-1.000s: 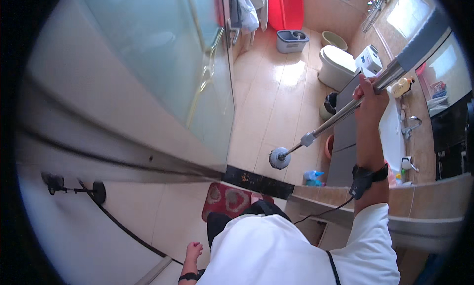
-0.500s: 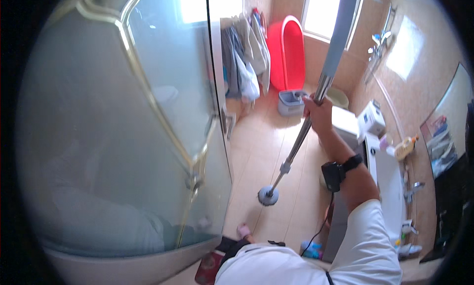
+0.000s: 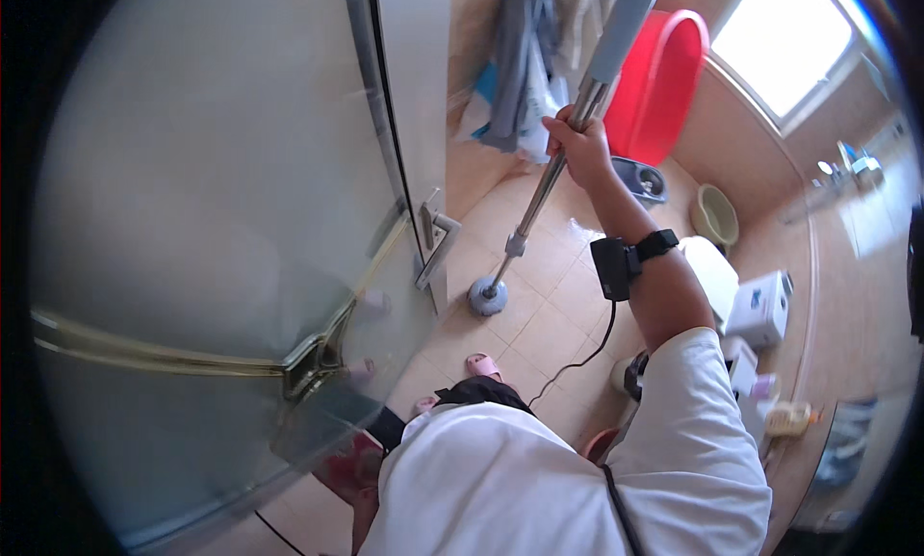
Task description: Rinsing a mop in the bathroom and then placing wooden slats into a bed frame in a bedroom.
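My right hand [image 3: 584, 150] is wrapped round the metal pole of a mop [image 3: 539, 202], just below its thick grey upper grip. The pole slants from the top of the view down toward the left. Its round grey mop head [image 3: 488, 297] rests on the tiled floor, close to the lower edge of the glass door. My left hand is not in view.
A frosted glass door [image 3: 221, 200] with a metal handle [image 3: 438, 243] fills the left side. Farther in stand a red tub [image 3: 659, 89], a grey mop bucket [image 3: 640, 179] and a green basin [image 3: 714, 215]. A white toilet [image 3: 709, 272] is at right. Clothes [image 3: 520, 70] hang behind the pole.
My view has turned, and the glass door now looms larger at left. The mop head appears higher and slightly left, nearer the door's edge. My right hand keeps its hold on the pole.
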`<state>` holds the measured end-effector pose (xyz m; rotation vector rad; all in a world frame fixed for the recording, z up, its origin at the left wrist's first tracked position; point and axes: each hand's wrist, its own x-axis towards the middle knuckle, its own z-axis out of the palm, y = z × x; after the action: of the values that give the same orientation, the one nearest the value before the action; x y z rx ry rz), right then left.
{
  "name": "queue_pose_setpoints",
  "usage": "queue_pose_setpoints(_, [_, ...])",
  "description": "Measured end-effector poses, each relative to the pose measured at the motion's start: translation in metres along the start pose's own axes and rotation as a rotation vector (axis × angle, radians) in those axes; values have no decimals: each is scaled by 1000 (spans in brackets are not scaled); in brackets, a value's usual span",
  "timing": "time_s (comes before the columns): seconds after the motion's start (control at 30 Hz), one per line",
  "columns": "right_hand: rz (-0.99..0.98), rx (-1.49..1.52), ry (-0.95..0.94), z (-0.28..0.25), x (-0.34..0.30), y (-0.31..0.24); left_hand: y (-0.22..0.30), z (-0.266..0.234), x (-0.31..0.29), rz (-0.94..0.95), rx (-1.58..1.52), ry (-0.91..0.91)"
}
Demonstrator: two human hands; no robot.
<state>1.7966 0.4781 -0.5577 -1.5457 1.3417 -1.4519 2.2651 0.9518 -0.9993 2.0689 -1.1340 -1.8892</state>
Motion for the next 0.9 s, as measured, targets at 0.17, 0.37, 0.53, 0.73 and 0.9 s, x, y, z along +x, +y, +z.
queue_pose_setpoints(0.17, [75, -5, -174, 3, -4, 46, -24, 90, -90, -144, -96, 79])
queue_pose_setpoints(0.37, [78, 84, -230, 14, 6, 69, 3, 160, -113, -97, -161, 132])
queue_pose_setpoints(0.53, [71, -273, -283, 4, 16, 106, 109, 180, -60, 119, -185, 144])
queue_pose_setpoints(0.73, [96, -280, -238, 21, -5, 94, 243, 185, -61, 341, -224, 179])
queue_pose_setpoints(0.9, [114, -481, -26, 24, 18, 111, 280, 172, -70, 349, -234, 212])
